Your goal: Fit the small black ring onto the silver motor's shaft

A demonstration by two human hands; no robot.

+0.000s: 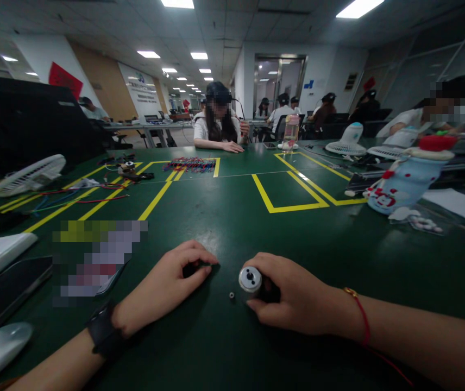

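My right hand (287, 296) has its thumb and fingers wrapped round the sides of a small silver motor (250, 279). The motor is upright, its round metal end face up, with a dark centre and small dark holes around it. Just left of it a tiny metal ring-like part (232, 296) lies on the green table (212, 347), touched by neither hand. My left hand (179, 271) rests on the tabletop to the left, fingers loosely bent and the thumb apart from the index finger, holding nothing. The fingers' undersides are hidden.
A phone-like slab with a blurred face (98, 260) and a pale mouse (0, 353) lie left. At right stands a blue bottle with a red lid (412, 176). A pile of wires (189, 165) lies near a person (218, 122) seated opposite. Yellow tape (273, 209) marks the table.
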